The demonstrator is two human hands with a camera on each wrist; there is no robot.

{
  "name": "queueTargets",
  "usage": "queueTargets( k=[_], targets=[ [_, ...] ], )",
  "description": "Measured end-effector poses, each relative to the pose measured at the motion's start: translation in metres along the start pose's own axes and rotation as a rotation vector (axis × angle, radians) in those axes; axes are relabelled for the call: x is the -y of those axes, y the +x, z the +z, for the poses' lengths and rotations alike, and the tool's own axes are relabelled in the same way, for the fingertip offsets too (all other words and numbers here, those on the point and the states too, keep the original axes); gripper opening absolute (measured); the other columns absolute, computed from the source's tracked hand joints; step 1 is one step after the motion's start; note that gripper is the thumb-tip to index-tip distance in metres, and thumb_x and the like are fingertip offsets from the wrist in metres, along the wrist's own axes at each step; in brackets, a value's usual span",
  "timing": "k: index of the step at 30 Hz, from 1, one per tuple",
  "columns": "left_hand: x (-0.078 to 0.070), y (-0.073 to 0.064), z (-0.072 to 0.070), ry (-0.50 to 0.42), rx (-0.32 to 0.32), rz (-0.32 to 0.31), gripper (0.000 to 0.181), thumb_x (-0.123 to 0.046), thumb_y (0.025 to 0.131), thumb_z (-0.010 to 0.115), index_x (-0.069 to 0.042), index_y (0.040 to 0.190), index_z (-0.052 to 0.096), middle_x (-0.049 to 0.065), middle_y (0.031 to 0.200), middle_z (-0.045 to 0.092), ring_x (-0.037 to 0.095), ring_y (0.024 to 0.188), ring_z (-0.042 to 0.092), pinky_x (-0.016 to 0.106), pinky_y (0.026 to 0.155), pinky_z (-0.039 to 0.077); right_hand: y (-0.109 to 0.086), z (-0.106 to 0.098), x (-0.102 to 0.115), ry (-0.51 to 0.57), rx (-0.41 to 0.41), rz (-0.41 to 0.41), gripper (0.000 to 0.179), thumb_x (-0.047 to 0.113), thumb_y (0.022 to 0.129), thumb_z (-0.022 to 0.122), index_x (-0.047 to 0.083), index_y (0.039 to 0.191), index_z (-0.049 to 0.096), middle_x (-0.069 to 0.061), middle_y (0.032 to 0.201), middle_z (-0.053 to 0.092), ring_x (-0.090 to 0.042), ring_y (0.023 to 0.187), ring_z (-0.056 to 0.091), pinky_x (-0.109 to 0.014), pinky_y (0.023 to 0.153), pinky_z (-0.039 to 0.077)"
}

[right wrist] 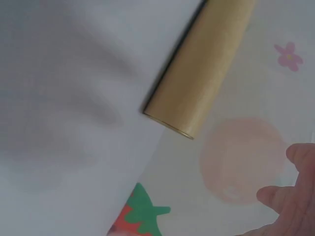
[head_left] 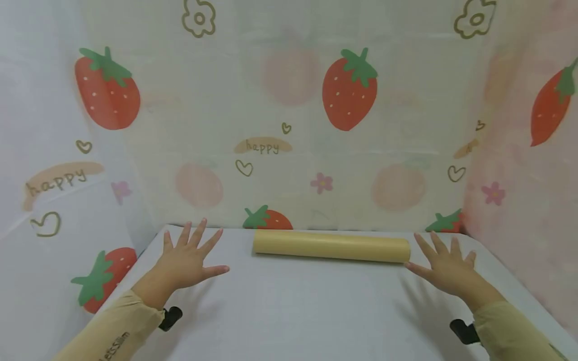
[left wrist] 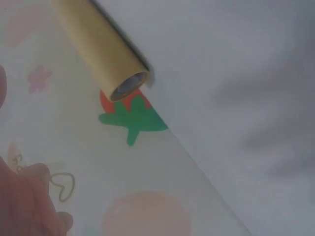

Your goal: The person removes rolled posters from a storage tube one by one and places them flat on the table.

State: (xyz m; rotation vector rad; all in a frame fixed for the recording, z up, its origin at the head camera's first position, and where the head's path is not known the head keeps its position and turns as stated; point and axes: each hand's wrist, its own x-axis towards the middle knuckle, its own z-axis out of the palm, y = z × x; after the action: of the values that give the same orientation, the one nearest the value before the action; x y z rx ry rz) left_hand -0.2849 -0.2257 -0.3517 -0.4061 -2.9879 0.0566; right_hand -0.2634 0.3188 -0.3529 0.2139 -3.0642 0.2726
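The tube (head_left: pixel 331 246) is lying at twelve o'clock, along the far edge of the table (head_left: pixel 316 311). I'm watching the left hand (head_left: pixel 182 263) hovering at ten o'clock and the right hand (head_left: pixel 451 269) at two, both spreading their fingers wide. From the head, the right thumb is overlapping the tube's end; the right wrist view is showing a gap. Only the left wrist view is revealing a hollow mouth (left wrist: pixel 129 87), greyish inside.
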Motion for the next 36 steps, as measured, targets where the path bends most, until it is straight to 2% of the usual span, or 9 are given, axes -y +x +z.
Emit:
queueTargets(
  k=[11,17,22,27,36],
  targets=[
    [-0.015,0.02,0.005,-0.051,-0.01,0.015,0.092,-0.079,0.075,0.037,-0.026,0.147,0.016,0.015,0.152,-0.004,0.044,0.135,-0.006,0.071,0.093,-0.009,0.014,-0.001,0.001,-0.01,0.0,-0.013,0.088,0.07,0.082,0.037,0.022,0.147,0.001,-0.031,0.146,0.0,-0.061,0.124,-0.01,-0.078,0.082,-0.01],
    [-0.018,0.031,0.015,-0.052,-0.002,0.015,0.091,-0.078,0.075,0.037,-0.026,0.147,0.014,0.016,0.152,-0.004,0.044,0.135,-0.006,0.071,0.093,-0.009,0.028,0.001,0.003,-0.029,-0.005,-0.001,0.093,0.076,0.079,0.032,0.018,0.147,0.007,-0.03,0.146,0.002,-0.061,0.124,-0.006,-0.078,0.083,-0.007],
    [-0.02,0.041,0.022,-0.049,0.002,0.005,0.093,-0.079,0.074,0.037,-0.027,0.147,0.013,0.016,0.152,-0.004,0.043,0.135,-0.006,0.07,0.094,-0.008,0.039,0.001,0.005,-0.033,-0.014,0.008,0.091,0.074,0.081,0.033,0.016,0.147,0.009,-0.029,0.146,0.002,-0.061,0.125,-0.005,-0.078,0.084,-0.007],
    [-0.019,0.048,0.023,-0.066,0.005,-0.018,0.094,-0.079,0.074,0.037,-0.027,0.147,0.012,0.015,0.152,-0.004,0.043,0.135,-0.006,0.071,0.095,-0.006,0.047,0.002,0.007,-0.05,-0.022,0.008,0.088,0.07,0.083,0.037,0.016,0.147,0.01,-0.029,0.147,0.002,-0.061,0.125,-0.004,-0.078,0.085,-0.004],
    [-0.022,0.061,0.023,-0.098,0.002,-0.039,0.093,-0.078,0.075,0.039,-0.026,0.147,0.01,0.015,0.152,-0.004,0.043,0.135,-0.005,0.072,0.094,-0.004,0.058,0.006,0.013,-0.05,-0.018,0.004,0.093,0.075,0.08,0.032,0.015,0.147,0.01,-0.029,0.147,0.002,-0.063,0.123,-0.007,-0.077,0.086,-0.003]
  ],
)
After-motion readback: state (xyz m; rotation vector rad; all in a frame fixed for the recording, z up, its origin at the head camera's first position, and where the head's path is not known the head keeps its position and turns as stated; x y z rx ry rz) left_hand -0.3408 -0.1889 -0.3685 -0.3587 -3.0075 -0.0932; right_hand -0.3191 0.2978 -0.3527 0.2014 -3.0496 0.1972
